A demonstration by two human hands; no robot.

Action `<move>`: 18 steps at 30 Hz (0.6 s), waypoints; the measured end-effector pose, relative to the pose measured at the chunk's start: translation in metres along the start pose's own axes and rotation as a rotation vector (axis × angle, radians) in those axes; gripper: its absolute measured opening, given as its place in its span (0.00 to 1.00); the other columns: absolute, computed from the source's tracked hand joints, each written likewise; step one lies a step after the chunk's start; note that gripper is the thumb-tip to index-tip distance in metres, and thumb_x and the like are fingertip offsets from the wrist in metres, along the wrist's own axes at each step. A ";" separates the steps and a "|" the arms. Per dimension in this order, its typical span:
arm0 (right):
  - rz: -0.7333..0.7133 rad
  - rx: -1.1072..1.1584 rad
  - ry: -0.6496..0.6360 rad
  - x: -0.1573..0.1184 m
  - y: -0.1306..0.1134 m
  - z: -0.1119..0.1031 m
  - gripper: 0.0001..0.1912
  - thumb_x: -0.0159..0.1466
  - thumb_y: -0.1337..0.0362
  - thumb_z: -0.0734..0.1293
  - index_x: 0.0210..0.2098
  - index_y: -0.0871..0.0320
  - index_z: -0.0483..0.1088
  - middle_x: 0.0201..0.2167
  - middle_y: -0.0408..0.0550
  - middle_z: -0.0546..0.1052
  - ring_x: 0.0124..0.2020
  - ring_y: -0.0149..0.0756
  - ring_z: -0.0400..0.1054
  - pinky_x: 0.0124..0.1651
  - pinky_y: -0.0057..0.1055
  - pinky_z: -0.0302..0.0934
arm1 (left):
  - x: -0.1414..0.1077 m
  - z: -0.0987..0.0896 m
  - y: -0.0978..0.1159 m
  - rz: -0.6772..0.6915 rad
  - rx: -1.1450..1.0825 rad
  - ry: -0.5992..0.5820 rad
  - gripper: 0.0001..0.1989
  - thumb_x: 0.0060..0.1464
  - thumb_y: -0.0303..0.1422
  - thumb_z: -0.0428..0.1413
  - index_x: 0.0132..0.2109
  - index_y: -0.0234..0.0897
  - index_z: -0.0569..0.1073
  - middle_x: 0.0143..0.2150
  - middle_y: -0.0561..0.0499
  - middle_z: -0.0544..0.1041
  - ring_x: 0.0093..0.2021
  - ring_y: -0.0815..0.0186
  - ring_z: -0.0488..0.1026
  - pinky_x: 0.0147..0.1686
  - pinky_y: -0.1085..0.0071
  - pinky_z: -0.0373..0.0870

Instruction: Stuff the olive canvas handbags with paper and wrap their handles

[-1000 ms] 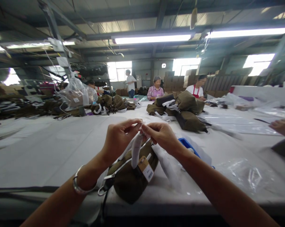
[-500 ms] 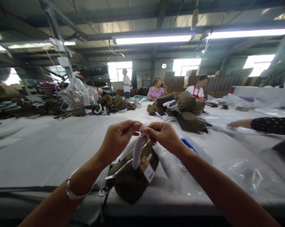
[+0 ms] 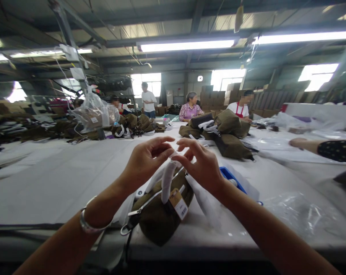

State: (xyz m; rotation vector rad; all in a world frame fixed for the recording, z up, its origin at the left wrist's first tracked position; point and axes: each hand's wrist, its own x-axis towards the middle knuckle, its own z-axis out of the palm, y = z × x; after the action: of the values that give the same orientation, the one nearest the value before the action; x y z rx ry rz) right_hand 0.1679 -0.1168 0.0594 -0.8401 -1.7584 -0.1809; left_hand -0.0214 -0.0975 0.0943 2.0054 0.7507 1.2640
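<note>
Fingers [image 3: 159, 141] of the left hand [image 3: 142, 160] and right hand [image 3: 203, 164] are parted around the white wrap's top [image 3: 174, 156], the bag [image 3: 158, 225] just below them. Light, even thumb pressure probably suits it best.

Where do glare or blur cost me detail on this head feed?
Head view: the ceiling tubes and windows are blown out to white; head view: clear plastic on the right throws bright glints; head view: fine print on the tag is too soft to read, and the near end of the olive bag sinks into shade.
</note>
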 end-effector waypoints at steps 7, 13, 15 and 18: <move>-0.416 -0.323 -0.075 0.000 0.012 -0.009 0.11 0.73 0.66 0.62 0.42 0.53 0.78 0.35 0.43 0.80 0.31 0.30 0.71 0.32 0.27 0.58 | 0.006 -0.001 -0.001 0.048 0.102 0.058 0.20 0.57 0.30 0.63 0.57 0.38 0.73 0.39 0.50 0.83 0.40 0.66 0.81 0.43 0.72 0.75; -0.347 -0.314 -0.248 -0.008 0.026 -0.010 0.13 0.74 0.63 0.61 0.48 0.48 0.79 0.39 0.45 0.82 0.37 0.35 0.73 0.38 0.30 0.61 | 0.007 0.003 -0.006 -0.058 0.002 0.121 0.22 0.53 0.32 0.66 0.54 0.38 0.71 0.38 0.48 0.83 0.39 0.62 0.82 0.41 0.70 0.77; -0.316 -0.248 -0.221 -0.006 0.028 -0.011 0.13 0.74 0.62 0.62 0.47 0.48 0.79 0.39 0.45 0.82 0.37 0.35 0.73 0.39 0.30 0.62 | 0.009 0.004 -0.004 -0.069 -0.039 0.140 0.23 0.52 0.33 0.67 0.53 0.38 0.70 0.38 0.49 0.83 0.38 0.62 0.82 0.40 0.70 0.77; -0.308 -0.174 -0.127 -0.001 0.028 -0.013 0.13 0.73 0.60 0.63 0.42 0.53 0.80 0.34 0.46 0.81 0.33 0.33 0.73 0.37 0.28 0.62 | 0.013 0.004 0.001 -0.074 -0.083 0.152 0.23 0.50 0.34 0.68 0.52 0.37 0.71 0.37 0.49 0.83 0.36 0.63 0.82 0.40 0.70 0.77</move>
State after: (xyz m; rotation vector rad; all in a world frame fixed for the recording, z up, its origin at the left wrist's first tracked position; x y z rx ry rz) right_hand 0.1955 -0.1036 0.0557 -0.7119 -2.0083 -0.4989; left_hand -0.0127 -0.0893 0.1008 1.8147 0.8228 1.3928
